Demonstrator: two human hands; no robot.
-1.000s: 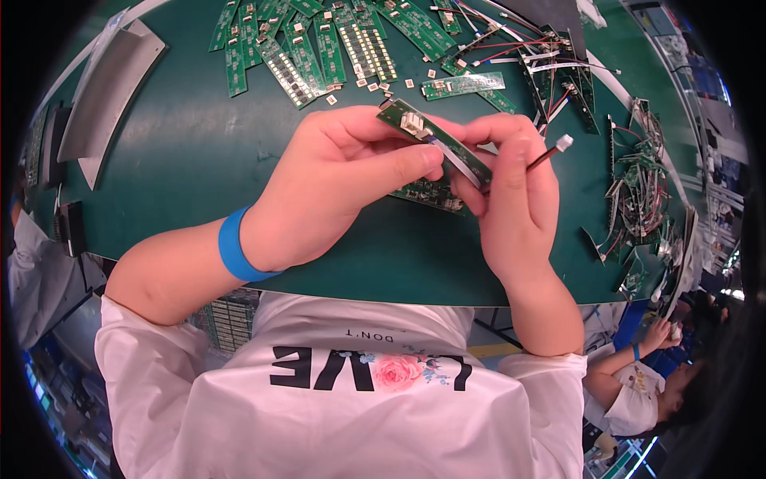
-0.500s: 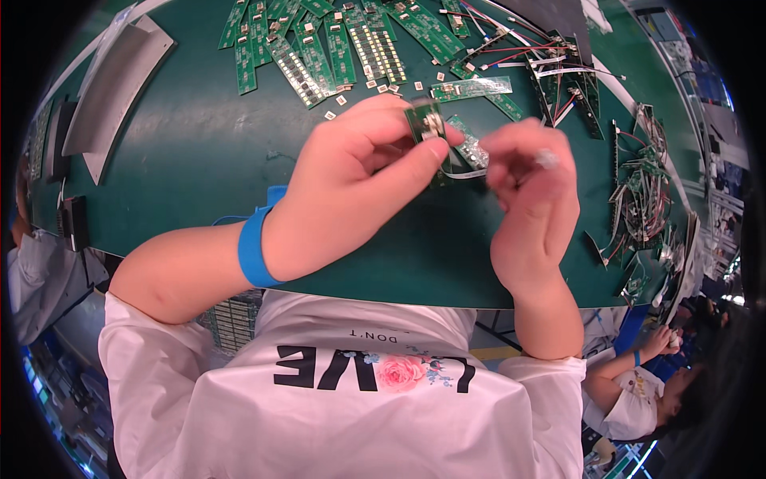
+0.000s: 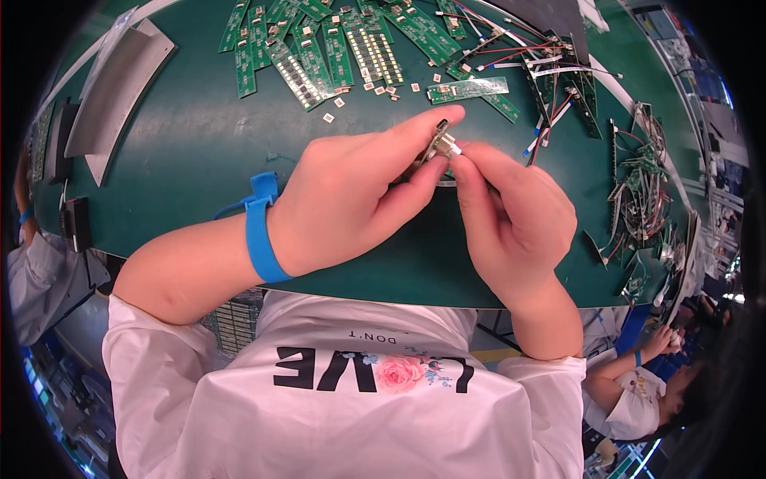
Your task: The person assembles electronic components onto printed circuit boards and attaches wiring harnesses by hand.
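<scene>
My left hand (image 3: pixel 351 188), with a blue strap round its wrist, pinches a small green circuit board (image 3: pixel 432 148) between thumb and forefinger. The board is turned nearly edge-on, its small connectors facing right. My right hand (image 3: pixel 519 211) is closed, thumb and forefinger pinching the end of a white flat cable (image 3: pixel 456 150) against the connector side. Whether the cable end sits inside the connector cannot be made out. A bit of the cable shows below the fingertips; the rest is hidden by my hands.
Several green circuit boards (image 3: pixel 339 56) lie fanned at the far side, with small white parts (image 3: pixel 328 118) before them. Wired boards (image 3: pixel 558 72) lie far right; a tangle of boards and cables (image 3: pixel 642 191) lies right. A bent grey panel (image 3: pixel 128 96) stands left. Other people sit at both sides.
My right hand has moved left to meet the board and now pinches at it. The left hand has turned the board from face-on to nearly edge-on.
</scene>
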